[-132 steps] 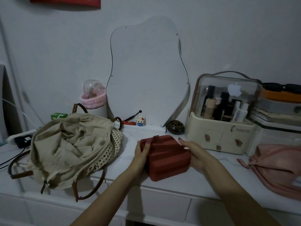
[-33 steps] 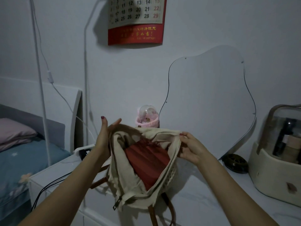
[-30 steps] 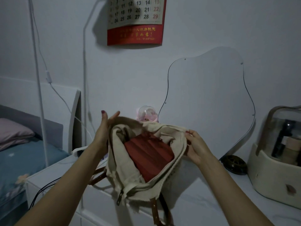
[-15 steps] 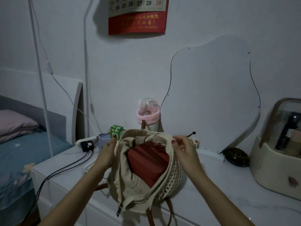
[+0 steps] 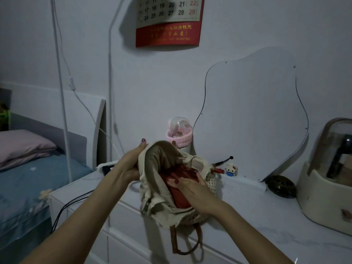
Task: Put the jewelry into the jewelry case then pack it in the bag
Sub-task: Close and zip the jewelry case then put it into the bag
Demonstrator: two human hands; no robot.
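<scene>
Red ribbed jewelry case [image 5: 176, 184] sits inside the cream fabric bag [image 5: 152, 189], mostly below the rim, upper face showing through the mouth. Case looks closed; jewelry not visible, so can't confirm it's loaded.

R hand [image 5: 192, 189] lies on the case w/ fingers roughly straight, pressing rather than gripping. L hand [image 5: 131, 164] grips the bag's left rim, holding the mouth open and raised.

Bag rests on white dresser top [image 5: 257, 216]; brown strap [image 5: 177, 244] hangs over the front edge.

Status, judged: packing step nearly done. Left: seat case fully, let go, maybe close the bag.

Beyond: wavy mirror [image 5: 253, 115], cosmetics organizer [image 5: 327, 178] far right, well apart.
</scene>
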